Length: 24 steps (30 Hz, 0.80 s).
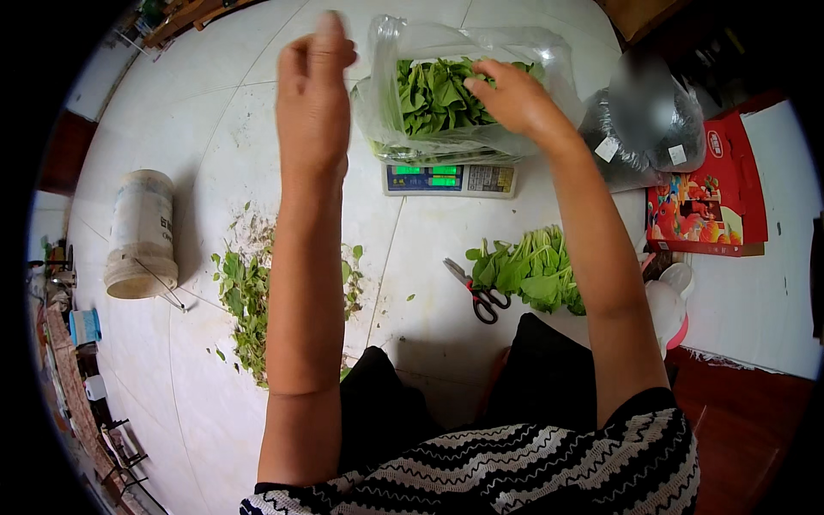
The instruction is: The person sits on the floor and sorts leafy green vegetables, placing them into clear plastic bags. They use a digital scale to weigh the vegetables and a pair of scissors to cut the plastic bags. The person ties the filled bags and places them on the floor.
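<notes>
In the head view, a clear plastic bag filled with leafy greens rests on a digital scale with lit green displays. My right hand is over the right side of the leaves, thumb and forefinger apart; whether the fingertips touch them is unclear. To the left of the bag, my left hand is raised, its fingers curled and its thumb slightly blurred. Nothing shows in that hand, but the inside of its grip is hidden. A bunch of greens lies near my right forearm, beside scissors with black and red handles.
Loose leaves and trimmings are strewn on the tiled floor, partly behind my left forearm. A dirty white bucket lies on its side at left. At right are a dark filled plastic bag and a red printed carton.
</notes>
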{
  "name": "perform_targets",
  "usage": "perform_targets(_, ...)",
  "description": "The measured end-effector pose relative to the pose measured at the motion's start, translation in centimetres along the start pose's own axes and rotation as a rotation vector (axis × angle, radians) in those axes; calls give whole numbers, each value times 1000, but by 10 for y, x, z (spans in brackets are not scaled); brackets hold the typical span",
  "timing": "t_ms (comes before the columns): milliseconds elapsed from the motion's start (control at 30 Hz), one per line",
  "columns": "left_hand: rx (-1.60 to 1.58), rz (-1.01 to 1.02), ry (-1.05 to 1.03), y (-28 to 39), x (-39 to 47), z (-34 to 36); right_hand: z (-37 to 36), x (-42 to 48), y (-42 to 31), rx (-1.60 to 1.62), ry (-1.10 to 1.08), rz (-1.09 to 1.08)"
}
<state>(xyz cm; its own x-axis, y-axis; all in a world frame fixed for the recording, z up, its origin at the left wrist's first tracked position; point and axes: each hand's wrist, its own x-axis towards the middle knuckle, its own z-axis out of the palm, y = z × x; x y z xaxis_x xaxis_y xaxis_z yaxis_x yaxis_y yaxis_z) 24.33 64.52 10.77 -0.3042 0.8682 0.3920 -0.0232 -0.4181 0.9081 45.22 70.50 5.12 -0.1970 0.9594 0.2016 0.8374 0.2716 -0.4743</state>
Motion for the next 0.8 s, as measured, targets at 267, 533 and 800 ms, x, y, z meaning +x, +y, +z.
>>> perform_targets(267,170,-159,-328,-12,-10,3,49,30,-29,-131,-311,64)
perform_targets(533,-120,-192,-275,3,-4,-4,110,44,13,-230,-138,-22)
perform_targets(800,-148,-200,-223,-4,-2,-18,103,55,2,-183,-131,108)
